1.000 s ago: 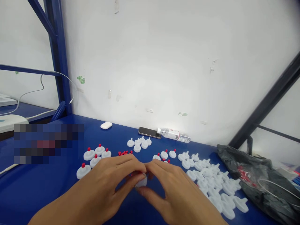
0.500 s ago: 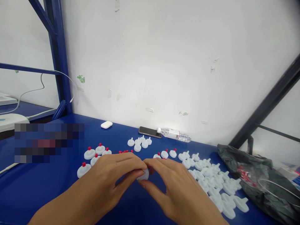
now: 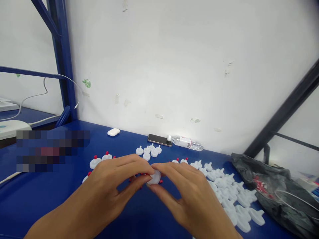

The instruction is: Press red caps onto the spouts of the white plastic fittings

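Between the fingertips of my left hand (image 3: 117,187) and my right hand (image 3: 188,191) is a white nozzle cap (image 3: 156,178), round and translucent. Both hands pinch it from opposite sides, thumbs nearest me, and its far side is hidden. Small red tips (image 3: 160,181) show just behind the fingers. Left of my left hand stand white nozzle caps with red tips (image 3: 95,162), some partly covered by the hand. More red-tipped caps (image 3: 184,161) peek out beyond my right hand. A large pile of plain white nozzle caps (image 3: 225,187) spreads to its right.
A smaller group of plain caps (image 3: 147,154) stands farther back. Along the wall lie a phone (image 3: 159,139), a water bottle (image 3: 185,142) and a small white case (image 3: 113,132). At right, a black plastic bag (image 3: 274,192) holds red pieces. A blue post (image 3: 64,66) rises at left.
Both hands have risen slightly, away from me, with the nozzle cap between them. More of its round face shows, and the hands cover more of the red-tipped caps behind.
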`<state>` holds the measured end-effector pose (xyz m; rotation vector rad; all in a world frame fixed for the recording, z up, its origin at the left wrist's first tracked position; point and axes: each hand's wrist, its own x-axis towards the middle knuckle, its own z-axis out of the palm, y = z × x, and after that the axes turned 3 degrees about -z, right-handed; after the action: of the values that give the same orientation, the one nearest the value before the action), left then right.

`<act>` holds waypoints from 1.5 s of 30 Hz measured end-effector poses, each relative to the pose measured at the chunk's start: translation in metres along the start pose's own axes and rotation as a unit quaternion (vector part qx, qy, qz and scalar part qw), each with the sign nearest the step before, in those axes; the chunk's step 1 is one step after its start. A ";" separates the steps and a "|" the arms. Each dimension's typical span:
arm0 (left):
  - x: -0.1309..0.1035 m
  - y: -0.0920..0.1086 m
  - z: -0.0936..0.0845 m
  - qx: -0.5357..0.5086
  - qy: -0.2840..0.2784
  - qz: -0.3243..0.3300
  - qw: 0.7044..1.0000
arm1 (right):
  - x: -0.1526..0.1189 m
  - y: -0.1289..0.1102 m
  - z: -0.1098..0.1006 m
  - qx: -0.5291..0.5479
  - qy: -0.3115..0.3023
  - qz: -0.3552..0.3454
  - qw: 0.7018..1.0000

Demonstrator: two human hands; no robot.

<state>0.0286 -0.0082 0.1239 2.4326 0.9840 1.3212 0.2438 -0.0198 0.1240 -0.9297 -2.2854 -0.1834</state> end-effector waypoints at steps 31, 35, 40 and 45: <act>0.007 0.011 -0.011 -0.223 -0.017 -0.210 0.952 | 0.001 -0.011 0.004 0.023 0.046 -0.025 0.998; 0.005 0.011 -0.010 -0.225 -0.015 -0.218 0.950 | 0.003 -0.010 0.003 0.028 0.027 -0.029 0.999; 0.005 0.012 -0.008 -0.224 -0.030 -0.222 0.948 | 0.004 -0.009 0.002 0.037 0.004 -0.027 0.999; 0.004 0.011 -0.006 -0.255 -0.049 -0.239 0.936 | 0.003 -0.013 0.002 0.037 0.040 -0.033 0.998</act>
<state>0.0301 -0.0150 0.1351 1.7157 0.9727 1.0964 0.2325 -0.0268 0.1258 -0.7944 -2.2344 -0.1604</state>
